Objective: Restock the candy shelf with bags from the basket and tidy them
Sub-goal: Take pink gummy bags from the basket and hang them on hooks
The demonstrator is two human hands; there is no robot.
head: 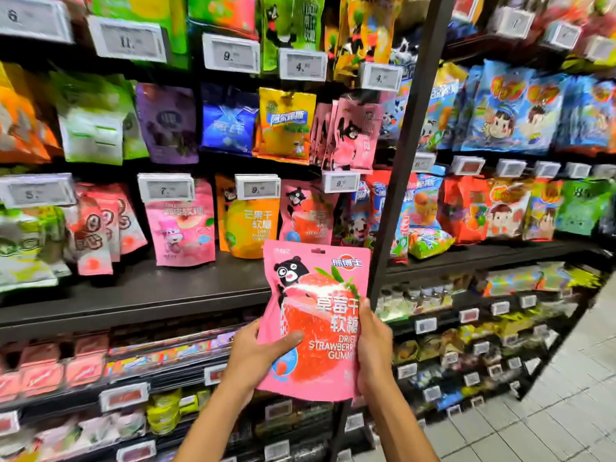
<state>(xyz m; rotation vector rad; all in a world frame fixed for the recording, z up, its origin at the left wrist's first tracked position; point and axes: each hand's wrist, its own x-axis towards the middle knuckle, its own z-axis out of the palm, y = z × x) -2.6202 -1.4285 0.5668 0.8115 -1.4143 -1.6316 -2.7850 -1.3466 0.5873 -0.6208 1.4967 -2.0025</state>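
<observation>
Left hand (256, 358): grips the lower left edge of the strawberry gummy bag (316, 315); thumb pressed across the front, fingers behind it and out of sight
Right hand (373, 345): curled round the same bag's right edge; thumb lying up the front, other fingers hidden behind
Bag in hand: upright, label facing the camera; held in the air in front of the shelf board (166, 288), near its right end and just left of the upright post (410, 128); not yet touching the shelf
Shelf front edge: bare dark board along the front; the stock stands back from it
Back of shelf: a matching strawberry bag (306, 215) stands near the right end, under a price tag (258, 188); mango bag (250, 221) just left of it, peach bag (181, 225) further left
Basket: not in view; bags left in it cannot be told
Progress: mid-task, by my reading; this bag lifted but not placed; its row looks thin and set back; neighbouring bags lean unevenly, so pulling forward and straightening are likely left to do
</observation>
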